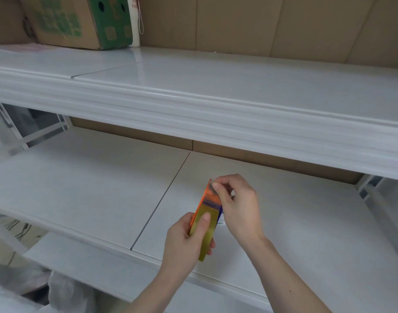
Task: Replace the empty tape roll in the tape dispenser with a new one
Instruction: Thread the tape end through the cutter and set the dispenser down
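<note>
An orange tape dispenser (206,196) is held above the lower white shelf (92,184), with a yellowish tape roll (208,236) seated in it. My left hand (185,242) grips the roll and the dispenser from below, thumb pressed flat on the roll's face. My right hand (237,204) is at the dispenser's top end, thumb and forefinger pinched on the tape end near the cutter. A blue part and a white label show between the hands. No second roll is in view.
An upper white shelf (238,91) juts out over the lower one. A brown and green cardboard box (80,21) stands at its back left. Cardboard panels line the back. Crumpled plastic bags (58,292) lie at the lower left.
</note>
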